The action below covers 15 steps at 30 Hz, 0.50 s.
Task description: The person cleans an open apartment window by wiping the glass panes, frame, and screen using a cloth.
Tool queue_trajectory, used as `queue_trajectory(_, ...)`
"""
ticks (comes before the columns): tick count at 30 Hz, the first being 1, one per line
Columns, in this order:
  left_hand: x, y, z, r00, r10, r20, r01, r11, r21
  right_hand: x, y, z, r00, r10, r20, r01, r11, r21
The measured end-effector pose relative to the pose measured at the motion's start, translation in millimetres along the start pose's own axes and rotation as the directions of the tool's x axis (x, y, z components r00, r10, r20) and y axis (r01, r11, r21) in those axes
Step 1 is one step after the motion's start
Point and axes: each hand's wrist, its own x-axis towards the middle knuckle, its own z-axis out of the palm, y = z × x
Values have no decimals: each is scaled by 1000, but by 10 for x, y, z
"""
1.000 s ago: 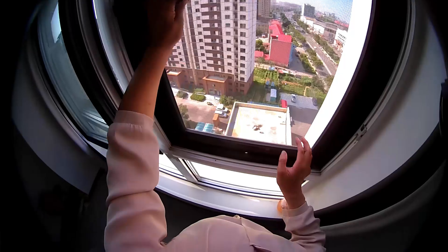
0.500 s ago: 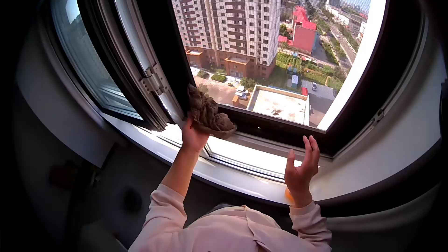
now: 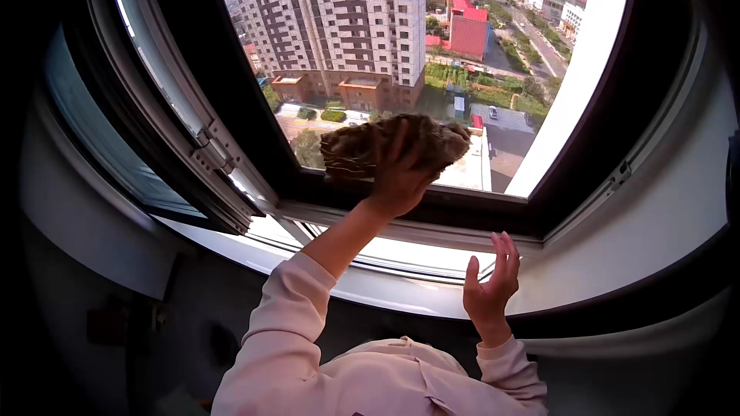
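A crumpled brown cloth [image 3: 351, 150] is in my left hand [image 3: 401, 181], at the lower part of the window screen [image 3: 493, 69]. My fingers lie over the cloth, which bunches out on both sides of them. Just below runs the dark lower bar of the window frame [image 3: 478, 204]. Whether the cloth presses on the screen or hangs just in front of it, I cannot tell. My right hand [image 3: 493, 289] is raised above the white sill, fingers apart, holding nothing.
On the left, a glazed window sash [image 3: 108, 115] stands swung open, with a metal hinge [image 3: 212, 154] along its edge. The white window sill [image 3: 370, 285] curves across in front of me. Tall buildings and a road show outside.
My left hand has moved right and up with the cloth, from the frame's lower left corner to the middle of its lower edge. My right hand has barely moved. The view has shifted slightly.
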Motion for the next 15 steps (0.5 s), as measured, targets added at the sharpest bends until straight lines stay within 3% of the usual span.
queue_trajectory(2, 171, 528, 379, 923, 352, 158, -328, 932, -156, 22, -45, 28, 1000, -1, -20, 2, 999, 33)
queue_trajectory(3, 254, 746, 460, 850, 412, 329, -366, 910, -193, 34, -73, 49, 999, -4, -50, 8, 997, 79)
queue_trajectory(5, 292, 785, 477, 747, 459, 481, -396, 888, -234, 66, -114, 81, 998, -8, -63, 12, 998, 57)
queue_trajectory(6, 257, 742, 467, 819, 317, 479, 67, 775, -628, 63, -127, 88, 997, -3, -80, 6, 999, 38)
queue_trajectory(7, 205, 713, 477, 818, 179, 547, 470, 341, -814, 53, -124, 106, 997, 3, -81, 0, 999, 44)
queue_trajectory(8, 60, 529, 454, 888, 276, 367, 43, 746, -665, 40, -127, 130, 997, 11, -82, -8, 999, 34)
queue_trajectory(9, -65, 337, 240, 869, 366, 334, -270, 915, -298, 11, -125, 147, 997, 18, -75, -16, 999, 31)
queue_trajectory(10, -192, 158, 15, 888, 137, 438, 49, 920, -388, -28, -111, 152, 997, 27, -71, -25, 999, 25)
queue_trajectory(11, -408, -115, -186, 905, 192, 380, -93, 960, -262, -80, -95, 165, 996, 38, -74, -37, 999, 19)
queue_trajectory(12, -693, -427, -255, 927, 173, 333, -94, 966, -240, -115, -88, 166, 996, 43, -74, -43, 999, -4)
queue_trajectory(14, -1046, -839, -698, 948, -48, 316, 90, 989, -119, -210, -33, 191, 996, 44, -80, -46, 999, -22)
queue_trajectory(15, -1100, -1017, -885, 961, -64, 269, 84, 994, -65, -235, -30, 189, 996, 47, -78, -50, 998, -28)
